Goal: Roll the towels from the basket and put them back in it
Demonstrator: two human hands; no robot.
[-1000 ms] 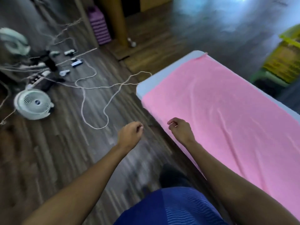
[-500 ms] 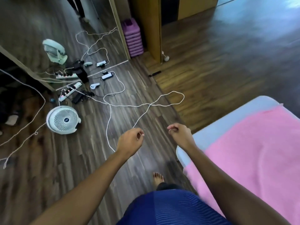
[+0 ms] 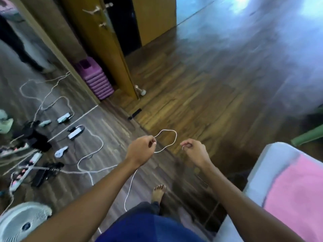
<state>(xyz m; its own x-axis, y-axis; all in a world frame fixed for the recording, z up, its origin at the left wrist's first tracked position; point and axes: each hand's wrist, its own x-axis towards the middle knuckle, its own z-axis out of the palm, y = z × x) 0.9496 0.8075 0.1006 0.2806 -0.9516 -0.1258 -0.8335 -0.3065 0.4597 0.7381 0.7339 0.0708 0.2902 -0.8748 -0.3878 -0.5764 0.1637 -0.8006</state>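
Pink towel [image 3: 297, 198] on table [image 3: 272, 154], right of left hand [image 3: 141, 150] and right hand [image 3: 194, 151], both grips curled, empty.

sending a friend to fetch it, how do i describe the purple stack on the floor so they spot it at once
Find the tall yellow-brown wooden door standing open at the far side of the room. At its foot, just left of it, the purple stack sits on the floor. It is the only purple thing there, ribbed in layers, unlike the white cables sprawled nearer.
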